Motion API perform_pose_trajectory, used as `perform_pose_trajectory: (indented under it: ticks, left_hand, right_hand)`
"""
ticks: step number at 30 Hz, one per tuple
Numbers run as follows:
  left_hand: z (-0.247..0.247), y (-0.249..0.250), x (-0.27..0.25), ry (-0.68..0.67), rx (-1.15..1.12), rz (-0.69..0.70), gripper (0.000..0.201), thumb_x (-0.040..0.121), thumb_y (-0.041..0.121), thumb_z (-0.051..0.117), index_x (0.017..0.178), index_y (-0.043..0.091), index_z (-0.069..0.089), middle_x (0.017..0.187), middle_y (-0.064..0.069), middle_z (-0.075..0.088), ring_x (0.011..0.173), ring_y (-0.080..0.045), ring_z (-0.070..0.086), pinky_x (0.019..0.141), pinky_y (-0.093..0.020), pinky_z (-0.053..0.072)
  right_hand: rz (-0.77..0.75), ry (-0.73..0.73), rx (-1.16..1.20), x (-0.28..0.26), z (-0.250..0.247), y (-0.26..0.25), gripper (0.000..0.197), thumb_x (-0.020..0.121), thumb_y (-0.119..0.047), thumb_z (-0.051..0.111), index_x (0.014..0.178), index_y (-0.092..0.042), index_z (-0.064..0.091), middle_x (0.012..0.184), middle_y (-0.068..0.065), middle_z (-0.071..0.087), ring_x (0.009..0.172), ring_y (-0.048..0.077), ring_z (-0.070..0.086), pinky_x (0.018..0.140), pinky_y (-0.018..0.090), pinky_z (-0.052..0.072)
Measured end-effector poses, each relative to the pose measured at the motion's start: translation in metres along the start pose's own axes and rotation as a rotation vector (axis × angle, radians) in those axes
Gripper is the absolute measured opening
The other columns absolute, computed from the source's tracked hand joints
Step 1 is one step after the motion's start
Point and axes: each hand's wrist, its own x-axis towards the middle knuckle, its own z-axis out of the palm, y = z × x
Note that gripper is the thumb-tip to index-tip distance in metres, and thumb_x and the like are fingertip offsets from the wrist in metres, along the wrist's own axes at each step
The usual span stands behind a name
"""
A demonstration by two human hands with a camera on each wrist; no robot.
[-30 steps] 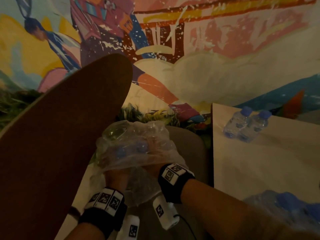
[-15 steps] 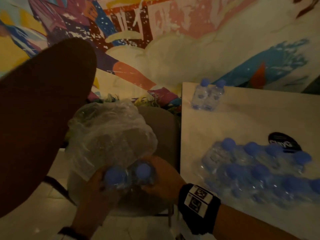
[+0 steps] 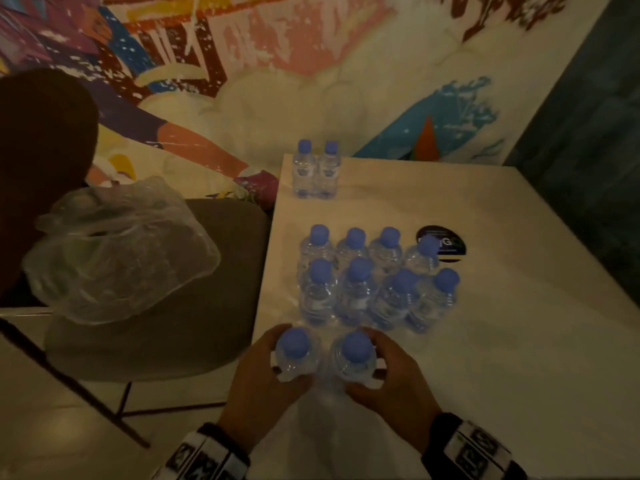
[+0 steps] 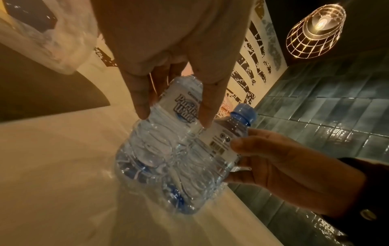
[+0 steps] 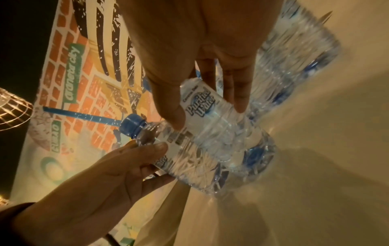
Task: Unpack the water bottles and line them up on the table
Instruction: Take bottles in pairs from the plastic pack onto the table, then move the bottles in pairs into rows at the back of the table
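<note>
Fingers of the left hand [image 3: 263, 372] curl round the left bottle [image 3: 294, 355], and those of the right hand [image 3: 391, 379] curl round the right bottle [image 3: 355, 358]. In the head view both bottles stand side by side on the near left part of the table [image 3: 485, 341]; half a second ago the pair was held off the table, over the chair [image 3: 194, 306], close to the plastic wrap [image 3: 117, 251]. That crumpled wrap now lies alone on the chair seat. Just beyond the hands stands a block of eight bottles [image 3: 374, 278], and two more bottles [image 3: 315, 169] stand at the far left edge, as before. A round black sticker [image 3: 446, 240] sits right of the block.

From the left wrist, the thumb and fingertips [image 4: 143, 106] clamp the labelled bottle [image 4: 168, 126], whose base meets the tabletop [image 4: 52, 166]; the other hand [image 4: 284, 163] grips its neighbour.

From the right wrist, the fingers [image 5: 240, 93] pinch the labelled bottle [image 5: 212, 123], with the block of bottles [image 5: 294, 55] behind.
</note>
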Motion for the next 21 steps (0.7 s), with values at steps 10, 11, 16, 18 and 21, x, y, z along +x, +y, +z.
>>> perform_pose_trajectory:
  ticks: [10,11,16,18,21]
  left_hand:
    - [0.040,-0.004,0.021,0.056,0.145,0.023,0.050,0.060,0.040,0.068,0.104,0.032,0.044,0.093,0.022,0.057,0.082,0.013,0.054,0.062,-0.005,0.045]
    - [0.040,-0.006,0.021,0.050,0.155,0.015,0.052,0.063,0.037,0.068,0.107,0.028,0.044,0.095,0.017,0.058,0.085,0.011,0.054,0.063,-0.005,0.045]
    - [0.039,-0.007,0.021,0.026,0.154,-0.013,0.065,0.054,0.048,0.063,0.112,0.024,0.044,0.099,0.016,0.057,0.086,0.010,0.056,0.062,-0.001,0.049]
    - [0.038,-0.004,0.021,0.010,0.141,-0.042,0.064,0.053,0.047,0.064,0.109,0.023,0.044,0.098,0.014,0.057,0.083,0.015,0.059,0.063,0.000,0.049]
    - [0.036,0.000,0.021,-0.014,0.160,-0.064,0.060,0.056,0.043,0.068,0.108,0.025,0.044,0.099,0.017,0.057,0.085,0.007,0.060,0.062,-0.004,0.050]
  right_hand:
    - [-0.083,0.064,-0.027,0.018,-0.021,0.003,0.051,0.074,-0.028,0.073,0.112,-0.048,0.046,0.119,-0.015,0.058,0.110,0.000,0.056,0.097,0.036,0.049]
    - [-0.083,0.048,-0.042,0.019,-0.020,0.006,0.056,0.072,-0.034,0.071,0.121,-0.042,0.044,0.126,-0.010,0.056,0.116,0.009,0.054,0.101,0.042,0.048]
    - [-0.085,0.045,-0.064,0.021,-0.022,0.013,0.065,0.067,-0.044,0.069,0.125,-0.032,0.042,0.126,-0.004,0.056,0.116,0.016,0.054,0.099,0.050,0.047]
    - [-0.086,0.042,-0.073,0.022,-0.022,0.013,0.061,0.067,-0.043,0.070,0.121,-0.037,0.043,0.124,-0.006,0.056,0.114,0.015,0.054,0.099,0.048,0.048]
    - [-0.097,0.033,-0.091,0.025,-0.023,0.015,0.057,0.069,-0.037,0.073,0.112,-0.052,0.038,0.123,-0.008,0.056,0.113,0.012,0.054,0.099,0.046,0.048]
